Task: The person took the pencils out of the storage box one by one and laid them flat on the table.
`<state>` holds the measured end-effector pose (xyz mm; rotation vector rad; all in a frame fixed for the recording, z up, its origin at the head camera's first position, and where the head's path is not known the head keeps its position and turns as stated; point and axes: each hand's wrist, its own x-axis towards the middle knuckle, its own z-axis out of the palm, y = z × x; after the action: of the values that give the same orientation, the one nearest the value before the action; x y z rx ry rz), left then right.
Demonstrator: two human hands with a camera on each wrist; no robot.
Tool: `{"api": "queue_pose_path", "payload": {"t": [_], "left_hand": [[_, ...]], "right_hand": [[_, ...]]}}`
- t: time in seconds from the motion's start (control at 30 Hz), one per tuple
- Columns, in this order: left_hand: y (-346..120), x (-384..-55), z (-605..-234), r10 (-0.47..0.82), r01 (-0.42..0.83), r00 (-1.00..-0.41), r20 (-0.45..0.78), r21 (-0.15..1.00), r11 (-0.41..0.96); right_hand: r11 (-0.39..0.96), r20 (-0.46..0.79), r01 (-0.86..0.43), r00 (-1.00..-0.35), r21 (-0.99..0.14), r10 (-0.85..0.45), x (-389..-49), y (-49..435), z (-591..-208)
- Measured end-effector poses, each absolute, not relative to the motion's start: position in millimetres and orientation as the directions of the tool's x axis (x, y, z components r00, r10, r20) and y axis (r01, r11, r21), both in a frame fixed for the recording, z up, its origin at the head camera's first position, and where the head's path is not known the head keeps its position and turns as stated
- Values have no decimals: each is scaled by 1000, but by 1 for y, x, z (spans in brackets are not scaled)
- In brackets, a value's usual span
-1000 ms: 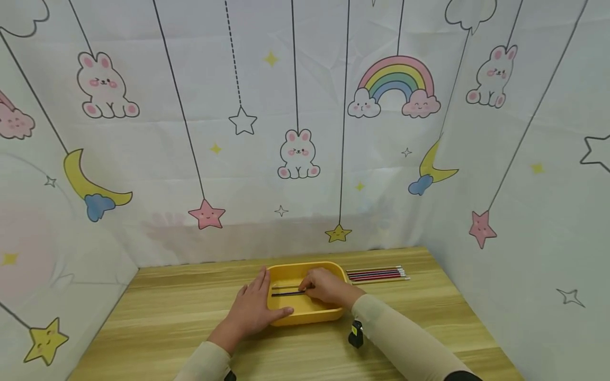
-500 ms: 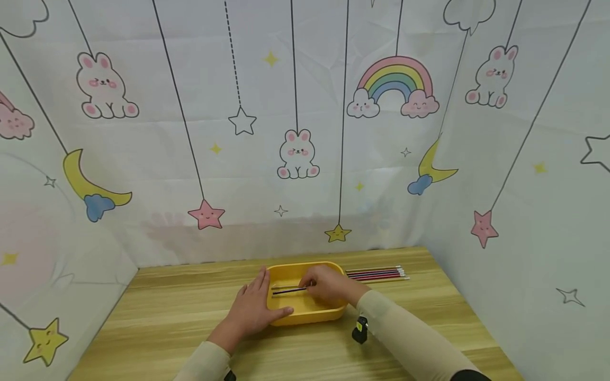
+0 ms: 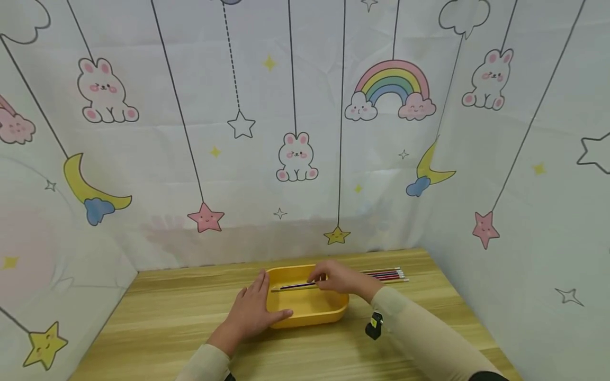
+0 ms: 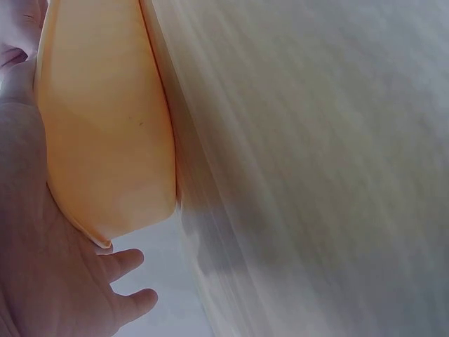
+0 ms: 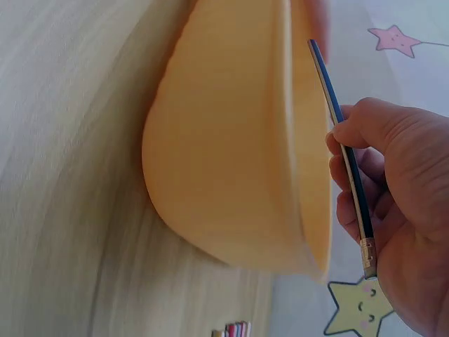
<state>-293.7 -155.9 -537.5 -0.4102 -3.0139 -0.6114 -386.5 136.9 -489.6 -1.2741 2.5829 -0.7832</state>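
Observation:
In the head view my right hand (image 3: pixel 335 276) is raised over the back right of a yellow plastic tray (image 3: pixel 307 320). It pinches a dark-striped pencil (image 3: pixel 297 286) between thumb and fingers. The right wrist view shows this pencil (image 5: pixel 351 165) slanting across the palm, its metal band and eraser end low. A gold-coloured pencil (image 3: pixel 276 290) lies inside the tray, partly hidden behind the held one. My left hand (image 3: pixel 252 304) rests at the tray's left end, fingers straight along the side and thumb over the front rim. The left wrist view shows the palm against the tray wall (image 4: pixel 109 126).
Several pencils (image 3: pixel 388 275) with white ends lie side by side on the wooden table (image 3: pixel 305 354), right of the tray. A white curtain (image 3: pixel 248 174) printed with rabbits, stars and moons hangs behind and along both sides.
My right hand has lifted the dark pencil off the tray bottom and moved up and right with it. The left hand stays at the tray's left end.

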Motion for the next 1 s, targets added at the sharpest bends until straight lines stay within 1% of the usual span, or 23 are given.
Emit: {"api": "queue_pose_path", "payload": {"t": [0.23, 0.53, 0.87, 1.0], "left_hand": [[-157, -294, -540, 239, 252, -968, 82, 390, 886], [-156, -294, -540, 247, 265, -964, 95, 382, 885], [-158, -294, -542, 256, 275, -961, 101, 380, 883], [-157, -294, -542, 252, 271, -963, 99, 380, 885]], "right_hand": [[488, 121, -712, -619, -505, -776, -386, 154, -480], [458, 134, -704, -611, -543, -780, -386, 177, -469], [469, 116, -648, -650, -601, -751, -388, 205, -462], [489, 118, -645, -666, -587, -737, -388, 215, -461]]}}
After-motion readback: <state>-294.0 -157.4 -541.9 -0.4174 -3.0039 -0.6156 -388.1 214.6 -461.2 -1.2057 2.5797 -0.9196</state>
